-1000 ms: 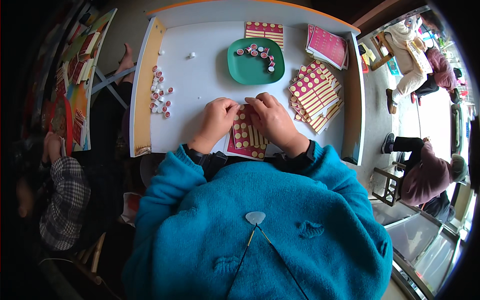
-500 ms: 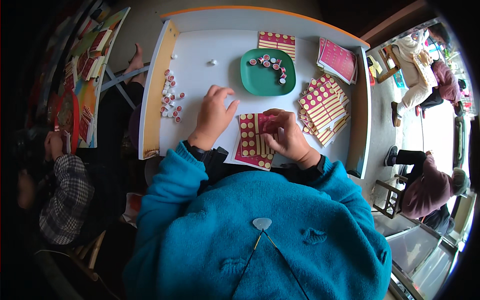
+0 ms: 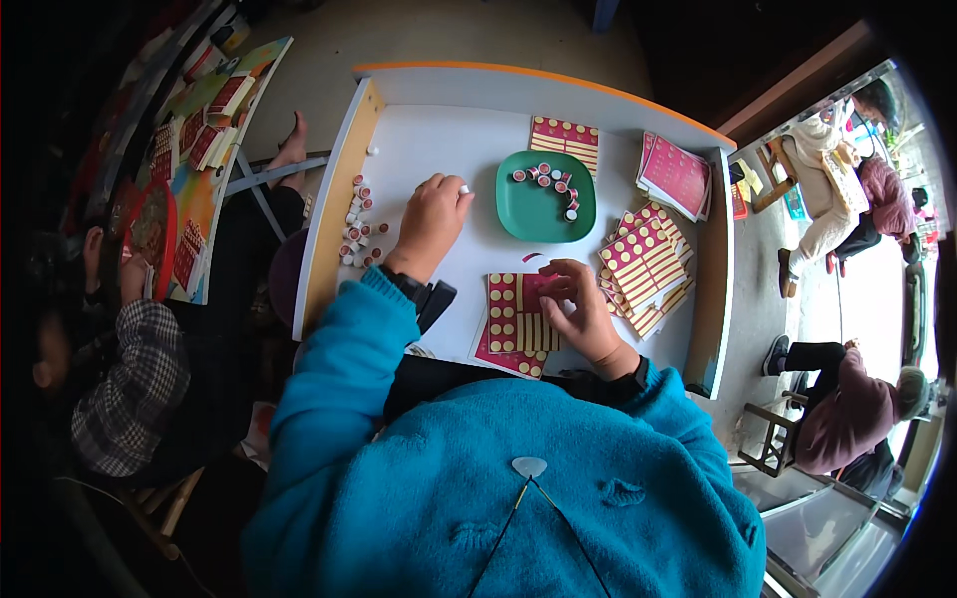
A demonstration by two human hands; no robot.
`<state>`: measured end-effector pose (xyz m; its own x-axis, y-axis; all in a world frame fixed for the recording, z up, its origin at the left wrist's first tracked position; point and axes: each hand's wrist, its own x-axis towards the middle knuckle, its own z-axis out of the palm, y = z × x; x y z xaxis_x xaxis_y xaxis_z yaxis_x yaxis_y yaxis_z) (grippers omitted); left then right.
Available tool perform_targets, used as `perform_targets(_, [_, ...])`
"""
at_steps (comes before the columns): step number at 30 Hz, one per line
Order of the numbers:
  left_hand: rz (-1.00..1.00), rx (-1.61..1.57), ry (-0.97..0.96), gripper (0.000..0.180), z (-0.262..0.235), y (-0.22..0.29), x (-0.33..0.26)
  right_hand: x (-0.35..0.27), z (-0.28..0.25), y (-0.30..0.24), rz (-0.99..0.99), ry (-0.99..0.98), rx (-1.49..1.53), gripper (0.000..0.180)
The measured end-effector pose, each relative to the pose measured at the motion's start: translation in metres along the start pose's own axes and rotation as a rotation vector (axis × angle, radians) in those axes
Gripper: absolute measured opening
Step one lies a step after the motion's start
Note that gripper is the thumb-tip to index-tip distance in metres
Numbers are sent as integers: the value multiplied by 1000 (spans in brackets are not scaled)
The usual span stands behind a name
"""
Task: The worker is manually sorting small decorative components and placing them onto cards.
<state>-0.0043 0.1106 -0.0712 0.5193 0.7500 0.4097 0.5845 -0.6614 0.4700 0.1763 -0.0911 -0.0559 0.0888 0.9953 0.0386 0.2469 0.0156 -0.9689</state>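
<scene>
My left hand (image 3: 431, 227) is closed, with a small white roll (image 3: 465, 189) pinched at its fingertips over the white tabletop. My right hand (image 3: 586, 311) has its fingers curved and its thumb apart, over the right side of a maroon sheet with cream circles and stripes (image 3: 504, 311). A second such sheet (image 3: 518, 366) lies partly beneath it. Beyond my right fingertips shows a thin curved maroon strip (image 3: 531, 256); whether it touches the hand, I cannot tell. Ahead stands a green square plate (image 3: 518, 214) with several small white rolls wrapped in maroon (image 3: 557, 177).
Several small rolls (image 3: 355, 240) lie along the tray table's wooden left wall (image 3: 339, 204). Fanned sheets (image 3: 643, 257) and a maroon stack (image 3: 676, 177) lie at right; another sheet (image 3: 565, 137) lies behind the plate. People sit left and right, one in a checked sleeve (image 3: 135, 374).
My left hand has taken up the lone white roll from the tabletop. A maroon strip now shows beyond my right fingertips. The whole view has shifted, so the table appears lower.
</scene>
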Motion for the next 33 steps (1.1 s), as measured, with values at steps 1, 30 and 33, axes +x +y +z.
perform_targets(1, [0, -4, -9, 17, -7, 12, -10, 3, -2, -1, 35, 57, 93, 43])
perform_targets(30, [114, -581, -75, 27, -72, 109, -53, 19, 0, -53, 132, 21, 763, 18])
perform_targets(33, [55, -766, -93, 25, -66, 110, -54, 21, 6, -46, 217, -52, 975, 15])
